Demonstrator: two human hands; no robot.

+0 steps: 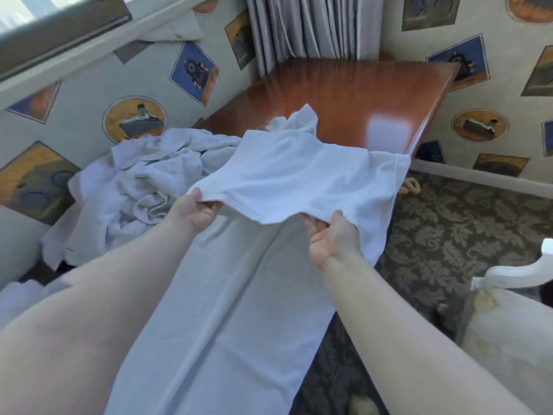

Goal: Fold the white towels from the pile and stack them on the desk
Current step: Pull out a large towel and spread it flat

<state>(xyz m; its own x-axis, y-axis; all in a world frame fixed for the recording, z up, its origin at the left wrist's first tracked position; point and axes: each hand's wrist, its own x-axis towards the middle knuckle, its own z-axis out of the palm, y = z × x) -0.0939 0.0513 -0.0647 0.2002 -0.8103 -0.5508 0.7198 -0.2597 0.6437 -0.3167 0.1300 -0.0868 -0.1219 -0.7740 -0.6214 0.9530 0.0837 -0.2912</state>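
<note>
A long white towel (287, 172) is stretched over the near end of the polished wooden desk (359, 97), and its lower part hangs down toward me. My left hand (196, 209) pinches the towel's folded edge on the left. My right hand (332, 238) grips the same edge on the right, palm up, thumb on top. The upper flap is lifted above the hanging part. A crumpled pile of white towels (134, 181) lies to the left of the desk, beside my left hand.
Gathered grey curtains (302, 28) hang behind the desk. Patterned wallpaper covers the walls on both sides. Dark patterned carpet (463, 223) lies to the right. A white piece of furniture or bag (508, 319) stands at the lower right.
</note>
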